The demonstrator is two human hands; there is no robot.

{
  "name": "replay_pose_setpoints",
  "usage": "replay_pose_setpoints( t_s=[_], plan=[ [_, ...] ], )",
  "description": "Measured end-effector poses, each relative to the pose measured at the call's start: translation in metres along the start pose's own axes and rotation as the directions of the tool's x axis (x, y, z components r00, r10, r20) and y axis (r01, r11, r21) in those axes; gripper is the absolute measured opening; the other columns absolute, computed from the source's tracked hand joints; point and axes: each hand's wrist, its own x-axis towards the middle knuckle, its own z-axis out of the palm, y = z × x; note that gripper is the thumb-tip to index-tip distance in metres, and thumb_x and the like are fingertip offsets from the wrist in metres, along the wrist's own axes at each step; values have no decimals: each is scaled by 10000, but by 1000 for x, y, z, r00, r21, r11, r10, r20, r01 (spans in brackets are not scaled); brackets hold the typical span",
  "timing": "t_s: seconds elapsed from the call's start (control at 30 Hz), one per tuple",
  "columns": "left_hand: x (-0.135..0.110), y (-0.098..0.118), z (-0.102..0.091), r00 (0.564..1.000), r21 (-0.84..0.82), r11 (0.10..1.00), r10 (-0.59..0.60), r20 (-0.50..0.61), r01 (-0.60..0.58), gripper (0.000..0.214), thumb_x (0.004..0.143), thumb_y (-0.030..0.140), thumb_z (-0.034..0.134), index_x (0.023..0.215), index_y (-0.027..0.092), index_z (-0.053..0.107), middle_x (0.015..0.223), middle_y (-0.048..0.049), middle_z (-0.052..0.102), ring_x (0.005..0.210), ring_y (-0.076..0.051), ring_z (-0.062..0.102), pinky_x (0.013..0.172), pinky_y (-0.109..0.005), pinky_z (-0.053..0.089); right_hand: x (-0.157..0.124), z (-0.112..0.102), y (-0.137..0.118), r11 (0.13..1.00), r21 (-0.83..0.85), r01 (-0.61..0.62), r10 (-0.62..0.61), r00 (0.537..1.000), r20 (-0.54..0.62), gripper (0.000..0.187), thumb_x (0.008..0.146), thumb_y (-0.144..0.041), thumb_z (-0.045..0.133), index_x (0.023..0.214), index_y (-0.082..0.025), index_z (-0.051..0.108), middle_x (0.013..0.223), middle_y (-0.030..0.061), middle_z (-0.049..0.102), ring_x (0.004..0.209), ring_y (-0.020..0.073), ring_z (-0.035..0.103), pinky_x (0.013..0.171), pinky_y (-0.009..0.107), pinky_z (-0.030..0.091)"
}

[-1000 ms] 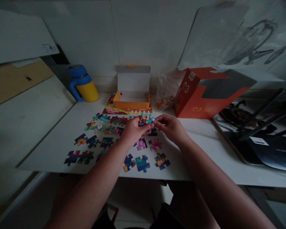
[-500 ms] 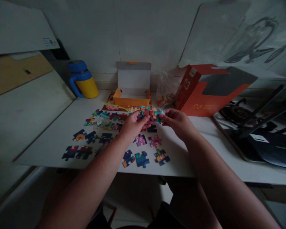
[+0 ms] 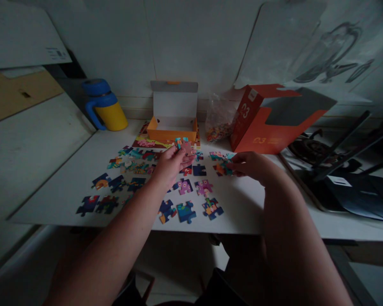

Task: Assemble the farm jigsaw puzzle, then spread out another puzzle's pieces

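Observation:
My left hand (image 3: 170, 166) is closed around a colourful puzzle piece (image 3: 185, 146) and holds it a little above the white table (image 3: 249, 204). My right hand (image 3: 253, 166) rests low on the table to the right, fingers pinched on another puzzle piece (image 3: 221, 168) that lies on or just above the surface. Several loose puzzle pieces (image 3: 185, 186) are spread over the table below and left of my hands. An open orange puzzle box (image 3: 173, 127) stands behind them on a printed sheet.
A blue and yellow jug (image 3: 104, 106) stands at the back left. A clear bag of small pieces (image 3: 218, 123) and a large orange carton (image 3: 274, 119) sit at the back right. Dark metal racks (image 3: 344, 161) lie at the far right.
My hands held joined pieces together in front of the box. They have come apart: the right hand moved right and down to the table with one piece, and the left kept the other.

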Motion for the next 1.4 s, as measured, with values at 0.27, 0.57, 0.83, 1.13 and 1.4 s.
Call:
replay_pose_setpoints(
  t_s=[0.27, 0.57, 0.83, 1.13, 1.4],
  plan=[
    [1, -4, -3, 1000, 85, 996, 9, 16, -10, 161, 976, 264, 784, 1056, 160, 691, 1035, -94, 814, 893, -189, 801, 835, -314, 643, -5, -26, 20, 964, -18, -266, 266, 964, 15, 191, 784, -340, 877, 743, -203, 750, 711, 91, 764, 591, 192, 681, 609, 343, 591],
    [0, -11, 4, 999, 226, 974, -16, 30, 8, 194, 916, 192, 830, 1082, 181, 730, 1019, -78, 819, 827, -176, 794, 735, -284, 628, -23, 10, -35, 961, -128, 246, -270, 933, -236, 523, 883, -709, 720, 1046, -216, 783, 824, 62, 753, 597, 168, 609, 518, 303, 429],
    [-9, -14, 8, 961, 200, 980, -35, 273, -21, 340, 956, 517, 775, 1052, 192, 746, 1109, -87, 808, 1042, -243, 786, 916, -408, 666, -16, 56, -50, 872, 306, 383, -395, 918, -23, 511, 860, -695, 774, 1009, -207, 759, 833, 50, 764, 581, 134, 557, 514, 270, 452],
    [-5, -14, 4, 976, 293, 954, 5, 218, -70, 330, 879, 493, 861, 906, 191, 730, 917, -60, 795, 838, -203, 766, 788, -360, 665, -23, 45, -50, 872, 335, 357, -378, 926, -2, 513, 860, -713, 756, 959, -211, 713, 829, 21, 721, 624, 128, 551, 577, 268, 473],
    [2, -8, 0, 993, 223, 974, 25, 119, -51, 367, 948, 533, 790, 935, 188, 667, 965, -106, 827, 796, -205, 791, 707, -301, 639, -42, 4, -17, 990, -77, 119, -105, 981, 161, 399, 872, -631, 720, 878, -244, 814, 861, 58, 805, 664, 176, 612, 577, 295, 477]
  ],
)
